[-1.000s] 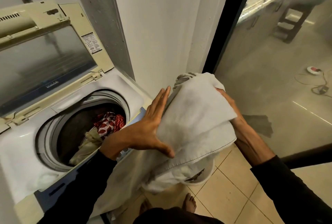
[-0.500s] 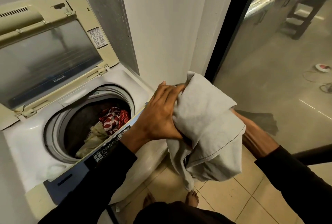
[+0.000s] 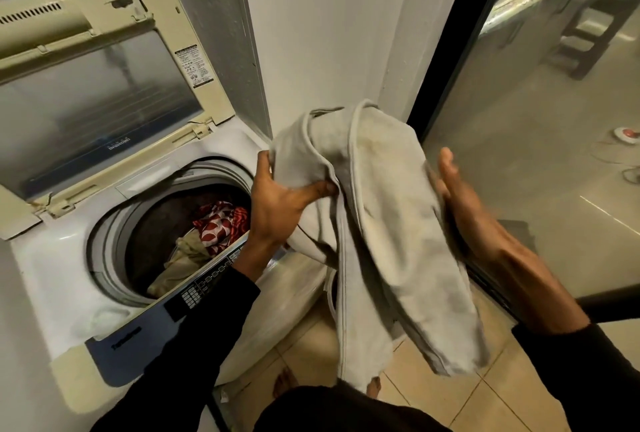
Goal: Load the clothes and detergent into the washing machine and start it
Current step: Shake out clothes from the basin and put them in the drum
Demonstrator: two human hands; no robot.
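I have the grey garment (image 3: 391,230) up in front of me, to the right of the washing machine (image 3: 62,279) and above the tiled floor (image 3: 502,393), with its long end hanging down toward six o'clock. My left hand (image 3: 280,203) has a clenched grip on the cloth's upper left fold, thumb across the front and fingers curled in behind the edge at about nine o'clock of the bundle. My right hand (image 3: 457,196) sits at three o'clock of the garment, fingers fairly straight and pointing up toward twelve; the palm seems to press against the cloth's side, though motion blur there keeps me from being sure how much of it touches. The machine lies at roughly eight o'clock from the garment, its lid (image 3: 100,95) raised and leaning back toward eleven o'clock. Inside the open drum (image 3: 152,223) I see a red and white patterned cloth (image 3: 221,227) near the drum's right side and a beige cloth (image 3: 180,258) lying just below it, toward six o'clock. The control panel (image 3: 194,296) runs along the machine's front edge, partly crossed by my left sleeve (image 3: 194,355). At one to three o'clock a glass door (image 3: 540,140) with a dark frame closes off another room.
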